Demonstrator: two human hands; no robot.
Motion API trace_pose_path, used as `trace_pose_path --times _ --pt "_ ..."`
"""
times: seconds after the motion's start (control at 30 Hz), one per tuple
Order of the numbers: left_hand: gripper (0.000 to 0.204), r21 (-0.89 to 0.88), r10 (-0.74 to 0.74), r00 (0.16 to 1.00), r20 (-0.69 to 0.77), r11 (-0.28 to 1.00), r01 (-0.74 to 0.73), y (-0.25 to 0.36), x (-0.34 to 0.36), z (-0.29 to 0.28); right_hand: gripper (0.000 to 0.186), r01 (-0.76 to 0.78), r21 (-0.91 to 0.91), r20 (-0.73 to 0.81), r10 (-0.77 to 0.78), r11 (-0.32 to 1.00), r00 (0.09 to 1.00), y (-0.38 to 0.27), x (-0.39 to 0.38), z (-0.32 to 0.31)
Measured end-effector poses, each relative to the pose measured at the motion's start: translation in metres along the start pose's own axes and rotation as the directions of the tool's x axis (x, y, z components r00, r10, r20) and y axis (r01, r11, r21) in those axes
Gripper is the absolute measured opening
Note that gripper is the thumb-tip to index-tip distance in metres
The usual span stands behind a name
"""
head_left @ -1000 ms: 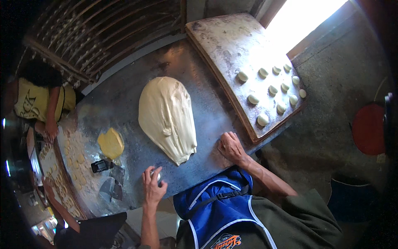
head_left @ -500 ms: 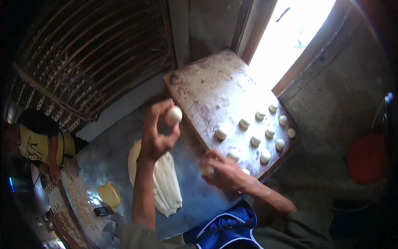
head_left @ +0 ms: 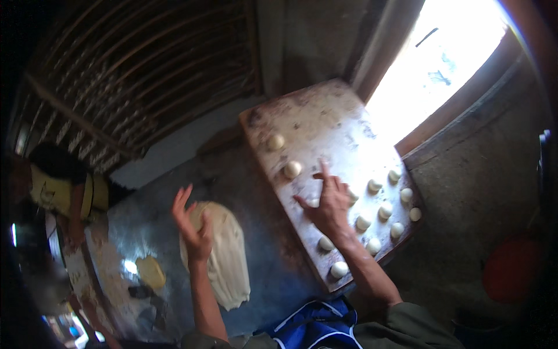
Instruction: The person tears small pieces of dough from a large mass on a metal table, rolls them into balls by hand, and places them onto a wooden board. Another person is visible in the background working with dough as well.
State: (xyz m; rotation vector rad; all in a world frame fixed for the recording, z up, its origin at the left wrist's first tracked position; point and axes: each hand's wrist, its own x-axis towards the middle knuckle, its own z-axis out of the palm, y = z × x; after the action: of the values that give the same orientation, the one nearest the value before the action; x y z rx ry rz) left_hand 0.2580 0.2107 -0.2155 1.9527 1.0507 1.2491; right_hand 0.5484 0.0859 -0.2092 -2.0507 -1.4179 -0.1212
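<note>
— One flat, rounded, yellow slab of soft dough (head_left: 150, 273) lies at the left on the dark grey, smooth counter (head_left: 174, 180). What is right of it?

— The left hand (head_left: 195, 230), fingers spread, nothing visible in its grip, in front of the far left part of the large, pale, smooth-skinned mound of dough (head_left: 229, 262). I can't tell whether they touch; I'd hold the palm clear, since that skin looks easy to dent.

— Further right?

— The flour-dusted, rectangular wooden board (head_left: 314, 116). Toward the far end of its left edge sit two small, round, cream-white balls of dough (head_left: 292, 169), a gap between them. Worth copying, I think: soft balls set touching would probably join.

— And the right hand (head_left: 331, 206)?

— Over the board, fingers splayed, thumb wide. Its back faces us, so I can't tell what sits under the palm. Best to release low and lift straight up, so nothing rolls.

— What should it avoid?

— The other cream-white balls (head_left: 385, 210), at the board's near and right parts. A low right forearm (head_left: 366, 273) could brush the near ones.
</note>
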Motion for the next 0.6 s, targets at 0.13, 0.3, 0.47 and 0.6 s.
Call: trace_pose_path --times 0.13,0.3,0.47,0.6 --pt "0.048 0.081 -0.484 0.811 -0.328 0.841 0.534 -0.027 -0.162 -0.104 0.080 -0.015 0.232 0.029 0.009 0.973 1.000 -0.021 -0.064 -0.023" --pt "0.040 0.250 -0.626 0.772 -0.115 0.734 0.632 0.020 -0.292 -0.114 0.070 0.180 0.320 0.539 -0.335 0.930 0.773 -0.095 -0.183 0.012" --pt "0.020 0.046 -0.793 0.598 0.117 0.606 0.794 0.046 -0.301 -0.093 0.065 0.231 0.392 0.485 -0.413 0.891 0.771 -0.126 -0.219 0.105" --pt "0.029 -0.606 -0.759 0.269 0.593 -0.200 0.770 0.026 -0.296 -0.052 0.048 -0.080 0.415 0.584 -0.198 0.906 0.787 -0.151 -0.236 0.087"
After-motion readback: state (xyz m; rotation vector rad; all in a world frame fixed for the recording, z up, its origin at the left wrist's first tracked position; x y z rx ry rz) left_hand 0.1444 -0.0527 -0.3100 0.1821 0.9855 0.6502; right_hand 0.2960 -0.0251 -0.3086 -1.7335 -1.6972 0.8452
